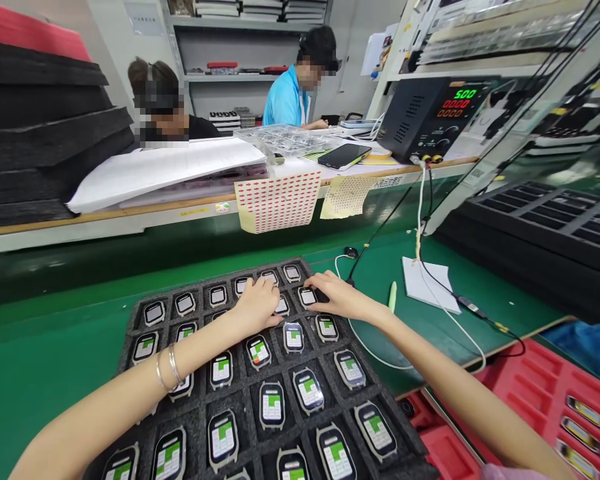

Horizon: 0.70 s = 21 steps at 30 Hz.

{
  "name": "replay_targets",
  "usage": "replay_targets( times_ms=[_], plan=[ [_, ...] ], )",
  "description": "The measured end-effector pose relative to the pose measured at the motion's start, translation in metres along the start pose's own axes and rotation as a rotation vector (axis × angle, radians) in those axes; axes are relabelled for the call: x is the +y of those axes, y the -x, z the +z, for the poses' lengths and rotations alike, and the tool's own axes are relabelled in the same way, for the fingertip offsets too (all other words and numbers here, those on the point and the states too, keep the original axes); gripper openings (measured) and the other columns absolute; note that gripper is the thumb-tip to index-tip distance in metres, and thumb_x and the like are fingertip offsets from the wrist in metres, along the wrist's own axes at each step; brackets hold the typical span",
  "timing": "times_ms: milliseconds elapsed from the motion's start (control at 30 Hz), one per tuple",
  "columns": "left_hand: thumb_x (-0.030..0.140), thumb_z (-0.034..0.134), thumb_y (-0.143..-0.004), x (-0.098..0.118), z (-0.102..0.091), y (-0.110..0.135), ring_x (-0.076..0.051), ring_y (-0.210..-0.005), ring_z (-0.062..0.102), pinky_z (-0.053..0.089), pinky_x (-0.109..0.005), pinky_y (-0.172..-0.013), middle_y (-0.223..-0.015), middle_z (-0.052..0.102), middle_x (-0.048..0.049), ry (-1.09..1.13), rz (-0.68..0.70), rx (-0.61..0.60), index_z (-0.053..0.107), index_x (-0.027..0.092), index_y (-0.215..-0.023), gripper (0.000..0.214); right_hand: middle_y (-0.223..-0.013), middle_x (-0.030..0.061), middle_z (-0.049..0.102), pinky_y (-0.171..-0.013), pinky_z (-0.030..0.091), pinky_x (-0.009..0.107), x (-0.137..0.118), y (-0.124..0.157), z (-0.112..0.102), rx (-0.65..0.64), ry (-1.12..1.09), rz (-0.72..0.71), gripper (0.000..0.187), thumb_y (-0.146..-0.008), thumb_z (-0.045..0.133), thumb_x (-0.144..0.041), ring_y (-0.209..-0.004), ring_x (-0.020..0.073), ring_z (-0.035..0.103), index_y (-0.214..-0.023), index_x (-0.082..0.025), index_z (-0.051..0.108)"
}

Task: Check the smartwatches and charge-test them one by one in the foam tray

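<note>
A dark grey foam tray (pixel 347 337) holds rows of smartwatch bodies without straps, each in its own compartment. Many of their screens are lit with white and green blocks, like the smartwatch (pixel 271 405) in the middle. My left hand (pixel 257 307) reaches over the far rows, its thumb and fingers bent around a smartwatch (pixel 282 306) with a pale screen. Just right of it, my right hand (pixel 333 295) has thumb and fingertips at the edges of another smartwatch (pixel 307 296). Both of these watches sit in their compartments. My left forearm hides some watches.
A power supply (pixel 430 120) and a phone (pixel 345 157) stand on the raised shelf. Cables, a white notepad (pixel 430 283) and a green pen (pixel 393 297) lie right of the tray. Red trays (pixel 535 380) are at lower right, stacked black foam (pixel 40 133) at left. Two people sit opposite.
</note>
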<state>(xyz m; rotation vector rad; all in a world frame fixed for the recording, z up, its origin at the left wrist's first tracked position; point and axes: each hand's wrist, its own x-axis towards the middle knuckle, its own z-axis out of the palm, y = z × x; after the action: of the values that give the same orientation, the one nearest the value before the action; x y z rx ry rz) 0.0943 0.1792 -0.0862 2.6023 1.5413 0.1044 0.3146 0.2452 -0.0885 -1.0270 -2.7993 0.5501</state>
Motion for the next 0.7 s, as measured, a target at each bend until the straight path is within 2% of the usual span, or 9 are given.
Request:
replay_targets(
  times_ms=[200, 333, 433, 500, 567, 633, 700],
  plan=[
    [0.022, 0.074, -0.068, 0.002, -0.002, 0.008, -0.037, -0.103, 0.051, 0.038, -0.051, -0.088, -0.107, 0.058, -0.0193, 0.168, -0.055, -0.049, 0.059, 0.008, -0.097, 0.036, -0.098, 0.0117, 0.059, -0.083, 0.042, 0.041, -0.008, 0.009, 0.004, -0.016, -0.131, -0.02, 0.036, -0.077, 0.07, -0.031, -0.098, 0.0317, 0.051, -0.109, -0.015, 0.06],
    [0.019, 0.074, -0.065, -0.003, 0.006, 0.01, -0.036, -0.104, 0.051, 0.039, -0.049, -0.089, -0.106, 0.056, -0.0159, 0.395, -0.11, -0.006, 0.059, 0.012, -0.094, 0.033, -0.102, 0.0118, 0.06, -0.085, 0.042, 0.043, -0.011, 0.009, 0.007, 0.063, -0.296, 0.022, 0.039, -0.072, 0.074, -0.031, -0.097, 0.0315, 0.054, -0.107, -0.016, 0.063],
    [0.025, 0.075, -0.064, -0.013, 0.008, 0.016, -0.032, -0.099, 0.054, 0.043, -0.045, -0.087, -0.102, 0.058, -0.0121, 0.64, -0.148, 0.037, 0.058, 0.015, -0.093, 0.035, -0.094, 0.012, 0.063, -0.08, 0.045, 0.043, -0.011, 0.006, 0.006, 0.164, -0.471, 0.099, 0.047, -0.073, 0.073, -0.038, -0.086, 0.0287, 0.058, -0.111, -0.012, 0.061],
    [0.03, 0.074, -0.065, -0.02, 0.003, 0.024, -0.028, -0.088, 0.06, 0.048, -0.041, -0.08, -0.091, 0.061, -0.0092, 0.844, -0.18, 0.042, 0.057, 0.015, -0.093, 0.036, -0.089, 0.0118, 0.064, -0.074, 0.048, 0.04, -0.014, 0.005, 0.002, 0.211, -0.625, 0.13, 0.053, -0.077, 0.068, -0.042, -0.08, 0.0258, 0.061, -0.117, -0.009, 0.057],
    [0.034, 0.072, -0.069, -0.026, -0.005, 0.035, -0.024, -0.08, 0.063, 0.051, -0.038, -0.076, -0.087, 0.063, -0.0086, 1.056, -0.206, 0.039, 0.055, 0.014, -0.096, 0.038, -0.093, 0.0123, 0.064, -0.069, 0.05, 0.036, -0.022, 0.004, -0.002, 0.225, -0.788, 0.124, 0.055, -0.081, 0.063, -0.044, -0.076, 0.0224, 0.063, -0.122, -0.009, 0.052],
    [0.034, 0.07, -0.071, -0.03, -0.015, 0.048, -0.022, -0.083, 0.065, 0.051, -0.035, -0.078, -0.095, 0.065, -0.0109, 1.239, -0.223, 0.06, 0.053, 0.014, -0.101, 0.04, -0.101, 0.013, 0.063, -0.061, 0.05, 0.031, -0.033, 0.002, -0.005, 0.221, -0.94, 0.098, 0.056, -0.081, 0.062, -0.045, -0.074, 0.019, 0.063, -0.125, -0.011, 0.05],
    [0.03, 0.07, -0.072, -0.031, -0.025, 0.06, -0.019, -0.089, 0.065, 0.05, -0.032, -0.082, -0.106, 0.064, -0.0119, 1.369, -0.234, 0.112, 0.052, 0.015, -0.106, 0.041, -0.098, 0.0115, 0.062, -0.054, 0.048, 0.026, -0.048, -0.003, -0.006, 0.21, -1.074, 0.07, 0.056, -0.079, 0.066, -0.044, -0.069, 0.0159, 0.061, -0.123, -0.013, 0.052]
  ],
)
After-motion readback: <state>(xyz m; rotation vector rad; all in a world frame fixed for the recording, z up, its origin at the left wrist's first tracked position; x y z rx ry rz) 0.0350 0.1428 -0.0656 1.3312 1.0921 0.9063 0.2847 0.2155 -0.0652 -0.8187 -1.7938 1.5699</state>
